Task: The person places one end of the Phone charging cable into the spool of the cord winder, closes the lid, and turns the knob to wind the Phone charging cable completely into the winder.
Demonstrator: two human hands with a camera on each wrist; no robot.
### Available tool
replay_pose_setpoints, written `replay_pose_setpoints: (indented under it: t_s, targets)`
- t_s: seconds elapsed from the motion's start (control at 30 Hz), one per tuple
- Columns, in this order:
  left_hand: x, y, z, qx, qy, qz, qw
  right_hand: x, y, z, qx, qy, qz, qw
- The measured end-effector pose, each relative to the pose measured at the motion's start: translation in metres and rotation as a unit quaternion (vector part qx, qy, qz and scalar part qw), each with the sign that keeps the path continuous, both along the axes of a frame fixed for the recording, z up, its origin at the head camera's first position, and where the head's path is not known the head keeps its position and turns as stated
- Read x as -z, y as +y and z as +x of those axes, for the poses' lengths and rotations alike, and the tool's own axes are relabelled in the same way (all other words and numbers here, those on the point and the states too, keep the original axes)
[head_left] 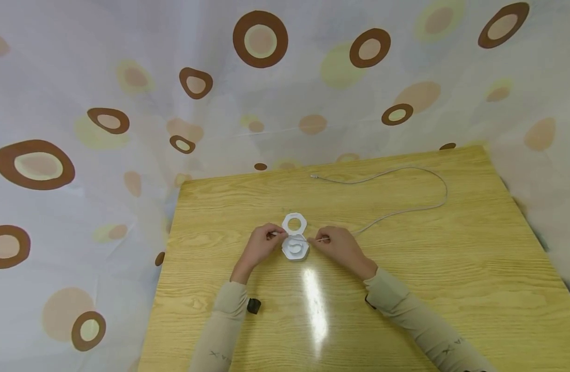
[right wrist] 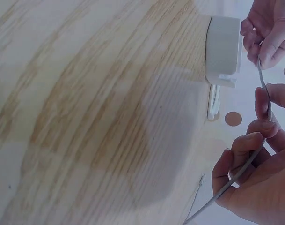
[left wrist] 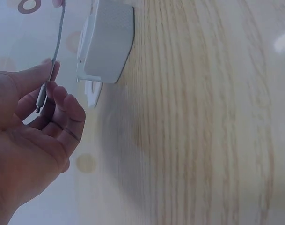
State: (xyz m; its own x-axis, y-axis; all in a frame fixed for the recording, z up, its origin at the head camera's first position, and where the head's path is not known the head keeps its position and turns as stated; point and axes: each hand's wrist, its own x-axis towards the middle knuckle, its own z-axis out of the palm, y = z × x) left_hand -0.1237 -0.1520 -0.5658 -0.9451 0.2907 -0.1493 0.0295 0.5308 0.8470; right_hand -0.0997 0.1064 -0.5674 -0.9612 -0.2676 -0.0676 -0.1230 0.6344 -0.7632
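Both hands hold a thin grey-white USB cable (right wrist: 247,165) stretched over a white octagonal case (head_left: 296,254). The left hand (head_left: 262,242) pinches it close behind a metal-tipped plug (left wrist: 40,99), which points back toward the palm. A short span away, the right hand (head_left: 339,245) pinches the cable between thumb and fingers, and its length runs out across the palm in the right wrist view. The case lies open on the table, with a curved ridge inside its base. Its lid (head_left: 286,224), an octagonal ring with a round hole, lies folded out on the far side.
The loose cable (head_left: 445,194) curves over the right side of the wooden table (head_left: 229,206) and back to its other plug (head_left: 314,176) near the far edge. A patterned white sheet (head_left: 308,88) hangs behind and along the sides.
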Motion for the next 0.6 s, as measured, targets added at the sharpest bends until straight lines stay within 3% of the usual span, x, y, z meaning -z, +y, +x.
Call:
replay_pose_setpoints:
  t_s: [0.6]
  targets:
    - [0.0082, -0.0039, 0.0049, 0.003, -0.024, 0.026, 0.9994, 0.0020, -0.0082, 0.0035, -0.022, 0.013, 0.010, 0.9996]
